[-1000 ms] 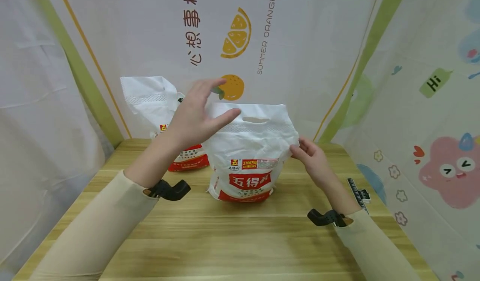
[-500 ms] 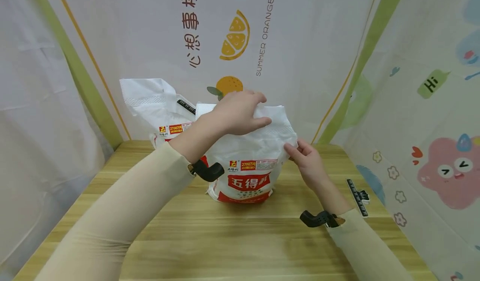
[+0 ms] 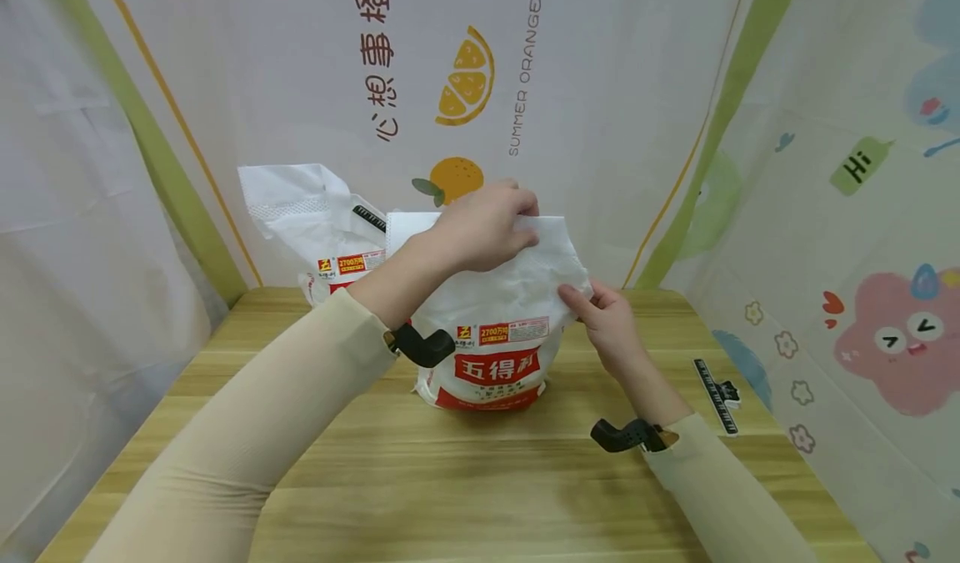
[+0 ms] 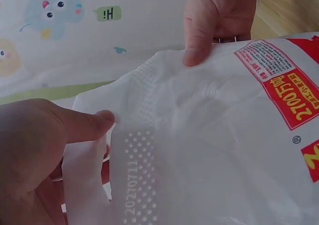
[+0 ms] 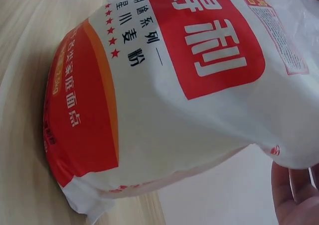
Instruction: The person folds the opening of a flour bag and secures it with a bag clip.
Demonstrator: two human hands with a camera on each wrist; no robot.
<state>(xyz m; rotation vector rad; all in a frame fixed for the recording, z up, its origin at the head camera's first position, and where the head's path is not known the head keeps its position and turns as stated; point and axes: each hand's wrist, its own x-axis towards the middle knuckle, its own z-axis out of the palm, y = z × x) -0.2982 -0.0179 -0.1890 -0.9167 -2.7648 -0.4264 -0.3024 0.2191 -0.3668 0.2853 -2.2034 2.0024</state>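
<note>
The left hand (image 3: pixel 489 228) has the flour bag (image 3: pixel 497 369) pinched by its handle strip, thumb in front, fingers behind; the right hand (image 3: pixel 617 329) pinches the bag's right edge. The bag stands upright on the table (image 3: pixel 450 496). From where I stand, a second bag (image 3: pixel 296 221) is behind it to the left, a dark-striped clip (image 3: pixel 368 218) near its top. Another clip (image 3: pixel 717 398) lies right of the flour bag, and a curtain (image 3: pixel 622 87) hangs behind it.
</note>
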